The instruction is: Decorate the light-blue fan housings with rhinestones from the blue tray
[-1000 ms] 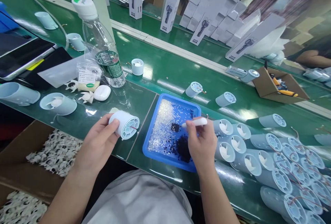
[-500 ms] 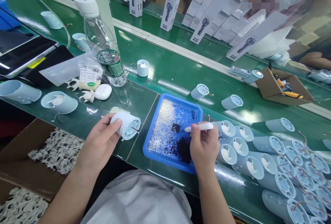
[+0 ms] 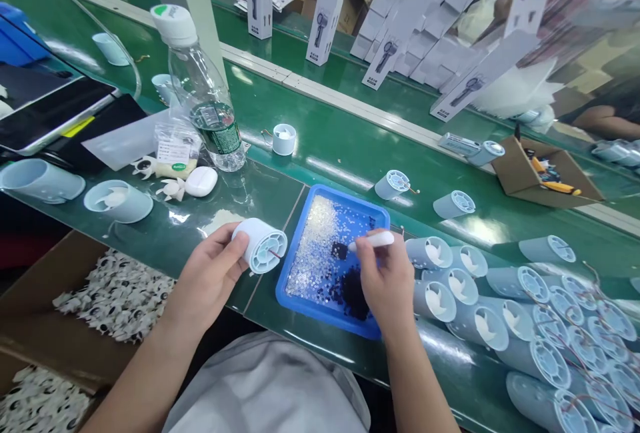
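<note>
A light-blue plastic fan housing (image 3: 256,241) is gripped by my left hand (image 3: 213,273), its spoked end with a short reddish wire turned to the right. My right hand (image 3: 387,280) pinches a white pen-like tool (image 3: 377,240), its tip pointing left over the blue tray (image 3: 334,318). Many tiny clear rings (image 3: 315,246) lie along the tray's left side, and a heap of small black pieces (image 3: 356,292) is at its lower right. A small black square (image 3: 339,250) lies in the middle, close to the tool's tip.
Rows of light-blue fan housings (image 3: 545,360) crowd the right side. A water bottle (image 3: 215,120) and a white case (image 3: 201,181) stand at the left. Cartons of white fan blades (image 3: 115,293) sit below the bench edge. A cardboard box (image 3: 545,186) stands at far right.
My left hand has moved right with the fan housing, nearer the tray. My right hand has shifted slightly left, bringing the white tool's tip closer to the black square.
</note>
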A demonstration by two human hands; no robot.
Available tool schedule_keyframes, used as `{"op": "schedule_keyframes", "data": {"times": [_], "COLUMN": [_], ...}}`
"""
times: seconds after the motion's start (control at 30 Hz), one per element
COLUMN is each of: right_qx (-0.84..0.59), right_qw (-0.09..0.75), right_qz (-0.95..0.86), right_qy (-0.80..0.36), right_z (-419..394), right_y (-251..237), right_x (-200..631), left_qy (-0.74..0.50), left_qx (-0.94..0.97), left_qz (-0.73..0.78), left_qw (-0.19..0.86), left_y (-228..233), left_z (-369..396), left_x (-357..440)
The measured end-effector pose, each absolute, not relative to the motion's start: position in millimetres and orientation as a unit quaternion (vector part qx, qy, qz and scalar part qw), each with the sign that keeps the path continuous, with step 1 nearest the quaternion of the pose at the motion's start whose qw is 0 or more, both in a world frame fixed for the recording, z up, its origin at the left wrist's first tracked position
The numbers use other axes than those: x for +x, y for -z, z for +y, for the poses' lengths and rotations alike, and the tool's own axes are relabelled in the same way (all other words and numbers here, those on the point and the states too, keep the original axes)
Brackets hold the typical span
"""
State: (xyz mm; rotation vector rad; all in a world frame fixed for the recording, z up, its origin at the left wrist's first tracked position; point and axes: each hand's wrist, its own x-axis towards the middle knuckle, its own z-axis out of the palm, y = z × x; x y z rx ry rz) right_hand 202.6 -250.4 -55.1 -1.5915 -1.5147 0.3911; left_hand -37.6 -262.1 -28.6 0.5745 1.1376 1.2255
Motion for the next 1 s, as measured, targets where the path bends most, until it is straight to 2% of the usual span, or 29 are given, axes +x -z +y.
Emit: {"op": "schedule_keyframes", "data": {"times": [0.17,0.27,0.53,0.83,1.0], "right_qx": [-0.583,-0.526,-0.479,-0.459,-0.474], "right_qw": [0.613,0.663,0.647,0.654,0.664], "right_qz": [-0.491,-0.447,-0.481,-0.502,-0.505], "right_qy": [-0.209,-0.289,-0.347,-0.332,-0.282], "right_z": [-269.1,-288.6,-306.7,-312.1,-311.2], "right_y": [35.3,23.6,19.2,22.0,26.6], "right_x": [184.6,172.9,165.8,165.4,160.6], "left_qy": [-0.541,-0.542,-0.529,-0.516,-0.491], "left_qx": [0.235,0.227,0.283,0.292,0.313], "left_qz": [0.48,0.468,0.462,0.491,0.494], "left_qw": [0.649,0.66,0.654,0.638,0.645], "left_y": [21.6,17.3,13.0,5.0,2.8], "left_z": [-264.7,-266.4,-275.0,-281.6,-281.2], "left_x": [-23.7,-15.7,-2.5,4.7,4.9]}}
